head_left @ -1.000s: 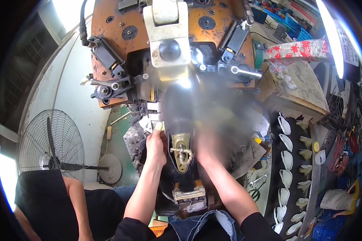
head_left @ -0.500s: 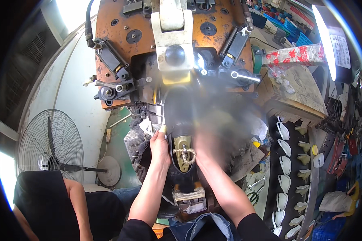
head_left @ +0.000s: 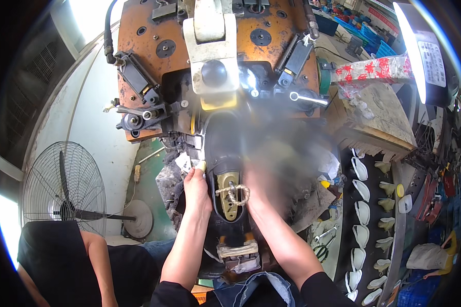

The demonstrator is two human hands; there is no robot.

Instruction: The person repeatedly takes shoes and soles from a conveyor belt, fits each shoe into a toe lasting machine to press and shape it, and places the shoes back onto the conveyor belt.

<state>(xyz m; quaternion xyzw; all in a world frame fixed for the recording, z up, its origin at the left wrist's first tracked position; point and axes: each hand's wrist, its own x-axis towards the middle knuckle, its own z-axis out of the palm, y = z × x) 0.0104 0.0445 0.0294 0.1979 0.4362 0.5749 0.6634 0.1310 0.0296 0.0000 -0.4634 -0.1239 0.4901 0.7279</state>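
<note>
Two hands keep their places since a moment ago: left hand (head_left: 195, 187) beside the shoe (head_left: 223, 146), whether its fingers pinch I cannot tell; shoe still toe toward the white arm (head_left: 213, 56), seemingly steady; right hand (head_left: 256, 189) alongside, fingers lost in blur

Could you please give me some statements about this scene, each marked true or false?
1. The left grip is at the left side of the black shoe. True.
2. The fan stands at the picture's right. False: the fan stands at the left.
3. A twisted cord lies over the gold-coloured plate. True.
4. The right grip shows sharply. False: a blur covers much of the right grip.
5. The white shoe pieces form a row. True.
</note>
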